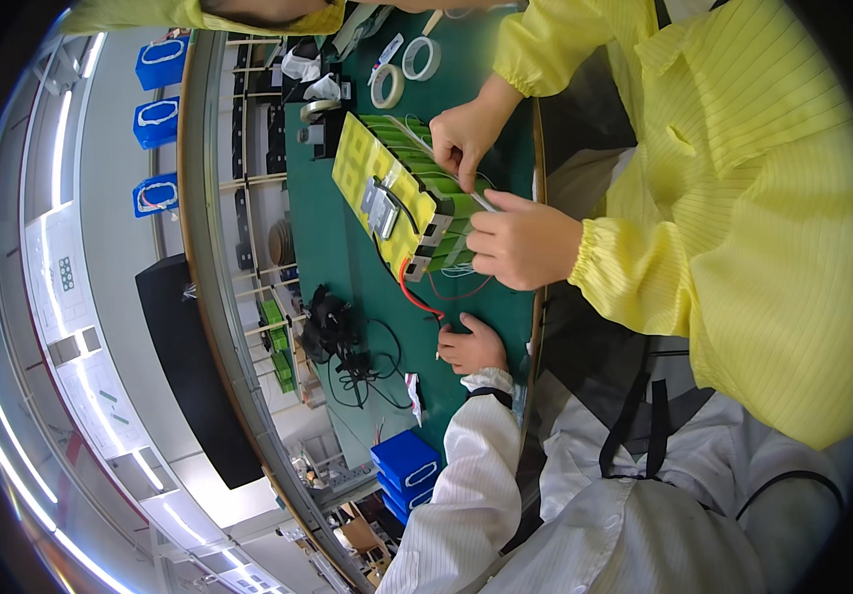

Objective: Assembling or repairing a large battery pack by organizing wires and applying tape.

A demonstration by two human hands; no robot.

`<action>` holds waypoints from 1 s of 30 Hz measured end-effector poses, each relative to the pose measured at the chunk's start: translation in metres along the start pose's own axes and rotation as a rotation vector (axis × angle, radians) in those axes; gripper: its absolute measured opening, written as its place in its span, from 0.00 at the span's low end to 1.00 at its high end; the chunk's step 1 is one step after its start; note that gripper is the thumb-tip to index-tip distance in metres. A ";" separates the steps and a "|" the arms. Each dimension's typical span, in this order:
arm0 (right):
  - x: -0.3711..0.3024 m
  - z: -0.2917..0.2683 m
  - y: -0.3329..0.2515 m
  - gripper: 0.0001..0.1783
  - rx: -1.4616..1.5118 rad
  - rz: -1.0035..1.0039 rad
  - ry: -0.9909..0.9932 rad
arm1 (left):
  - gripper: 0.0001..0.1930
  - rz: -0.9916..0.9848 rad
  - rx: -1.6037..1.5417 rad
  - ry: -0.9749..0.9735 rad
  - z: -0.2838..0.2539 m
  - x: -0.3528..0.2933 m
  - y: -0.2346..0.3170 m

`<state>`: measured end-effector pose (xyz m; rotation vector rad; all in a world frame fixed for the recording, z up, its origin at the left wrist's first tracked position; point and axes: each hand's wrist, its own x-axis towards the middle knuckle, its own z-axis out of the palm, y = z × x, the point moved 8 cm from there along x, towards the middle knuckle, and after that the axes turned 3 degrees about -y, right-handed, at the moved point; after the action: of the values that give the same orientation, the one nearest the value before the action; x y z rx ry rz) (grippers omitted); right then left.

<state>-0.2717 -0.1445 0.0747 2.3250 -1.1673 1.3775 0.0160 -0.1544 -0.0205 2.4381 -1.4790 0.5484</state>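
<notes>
A battery pack (387,188) of green cells, with a yellow top board, lies on the green tabletop (416,381). My right hand (466,134), above my left in the view, pinches at thin wires on the cells. Just below it, my left hand (525,238) closes round a thin light-coloured rod-like piece (485,201), whose kind I cannot tell. Both yellow cuffs come from the right. Red and black leads (408,287) hang off the near end of the pack. Close to them rests a co-worker's hand (473,348), at the end of a white sleeve.
Two tape rolls (421,59) lie beyond the pack. A black cable bundle (337,337) and stacked blue packs (406,465) stand along the table. More blue packs (157,124) sit on a high ledge. Another yellow sleeve (139,16) crosses the top edge.
</notes>
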 end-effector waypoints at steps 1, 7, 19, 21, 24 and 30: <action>0.000 -0.009 -0.007 0.10 -0.014 -0.022 0.069 | 0.23 -0.009 0.008 0.005 -0.001 0.003 -0.005; -0.034 -0.010 -0.046 0.11 -0.640 -0.324 0.076 | 0.23 0.005 -0.005 -0.003 -0.002 -0.001 0.000; -0.096 0.032 -0.064 0.12 -1.122 -0.735 0.030 | 0.24 0.012 -0.025 -0.034 0.001 -0.003 0.000; -0.100 0.022 -0.060 0.13 -1.130 -0.747 0.029 | 0.24 0.015 -0.029 -0.046 0.002 -0.006 0.003; -0.087 0.015 -0.047 0.18 -1.121 -0.682 0.028 | 0.24 -0.006 -0.022 -0.027 -0.002 0.003 -0.007; -0.014 -0.008 0.009 0.19 -0.501 -0.075 -0.039 | 0.25 -0.008 -0.030 -0.056 0.000 0.000 -0.001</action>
<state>-0.2867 -0.1396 0.0658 2.0166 -1.2481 0.8868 0.0167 -0.1535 -0.0202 2.4541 -1.4874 0.4567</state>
